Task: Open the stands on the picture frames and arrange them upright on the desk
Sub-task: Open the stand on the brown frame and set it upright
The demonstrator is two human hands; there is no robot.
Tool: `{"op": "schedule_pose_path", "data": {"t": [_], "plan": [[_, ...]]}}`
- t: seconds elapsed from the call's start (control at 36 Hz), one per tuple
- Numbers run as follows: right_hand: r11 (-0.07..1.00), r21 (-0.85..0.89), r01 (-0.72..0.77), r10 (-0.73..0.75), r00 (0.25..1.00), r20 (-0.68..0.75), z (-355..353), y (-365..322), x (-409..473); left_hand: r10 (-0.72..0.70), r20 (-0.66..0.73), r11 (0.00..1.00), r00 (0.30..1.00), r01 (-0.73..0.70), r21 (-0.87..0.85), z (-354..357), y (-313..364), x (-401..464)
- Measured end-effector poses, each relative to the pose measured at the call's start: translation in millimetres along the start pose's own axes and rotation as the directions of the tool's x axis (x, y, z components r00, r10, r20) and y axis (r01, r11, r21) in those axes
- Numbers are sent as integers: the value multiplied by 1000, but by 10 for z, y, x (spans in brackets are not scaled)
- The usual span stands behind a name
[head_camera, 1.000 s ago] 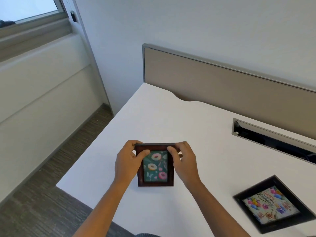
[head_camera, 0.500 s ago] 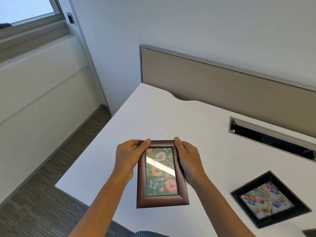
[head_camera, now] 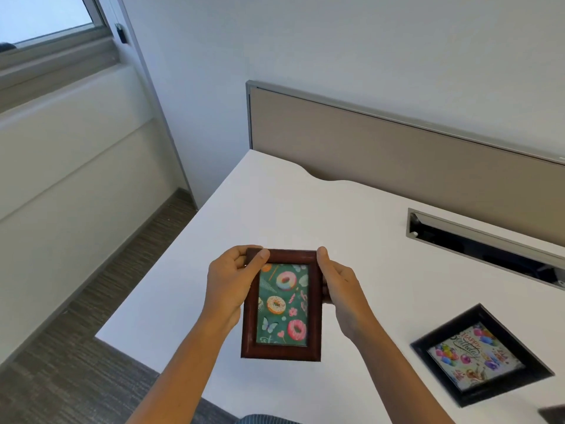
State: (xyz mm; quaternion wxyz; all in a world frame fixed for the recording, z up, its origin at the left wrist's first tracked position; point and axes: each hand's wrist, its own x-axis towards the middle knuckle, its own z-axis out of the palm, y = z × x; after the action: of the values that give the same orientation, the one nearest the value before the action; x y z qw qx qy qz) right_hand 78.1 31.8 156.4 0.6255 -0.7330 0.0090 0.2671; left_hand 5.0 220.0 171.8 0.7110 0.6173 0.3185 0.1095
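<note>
A brown wooden picture frame [head_camera: 282,351] with a doughnut print is held up above the white desk [head_camera: 305,215], its picture facing me. My left hand [head_camera: 230,286] grips its upper left edge, thumb on the front. My right hand [head_camera: 342,289] grips the upper right edge, with the fingers behind the frame. The frame's back and stand are hidden. A black frame [head_camera: 481,353] with a birthday balloon print lies flat, face up, on the desk at the right.
A beige partition panel [head_camera: 397,154] runs along the desk's far edge. An open cable slot [head_camera: 486,246] is cut into the desk at the right. The desk's left edge drops to grey carpet [head_camera: 91,301]. A dark object [head_camera: 553,416] peeks in at the bottom right corner.
The brown frame was resting near the desk, gripped by its top; both hands lifted it toward me and tilted its face up into view.
</note>
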Motion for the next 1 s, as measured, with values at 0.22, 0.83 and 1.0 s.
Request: {"op": "schedule_pose_path", "data": {"t": [0.22, 0.83, 1.0], "plan": [[999, 1, 48, -47, 990, 132, -63, 31, -107, 192, 85, 981, 978, -193, 4, -84, 8, -59], [818, -334, 469, -370, 873, 319, -230, 156, -64, 530, 462, 842, 711, -505, -190, -335, -107, -133], [919, -168, 356, -288, 899, 330, -186, 115, -131, 500, 476, 860, 724, -482, -170, -399, -129, -139]]}}
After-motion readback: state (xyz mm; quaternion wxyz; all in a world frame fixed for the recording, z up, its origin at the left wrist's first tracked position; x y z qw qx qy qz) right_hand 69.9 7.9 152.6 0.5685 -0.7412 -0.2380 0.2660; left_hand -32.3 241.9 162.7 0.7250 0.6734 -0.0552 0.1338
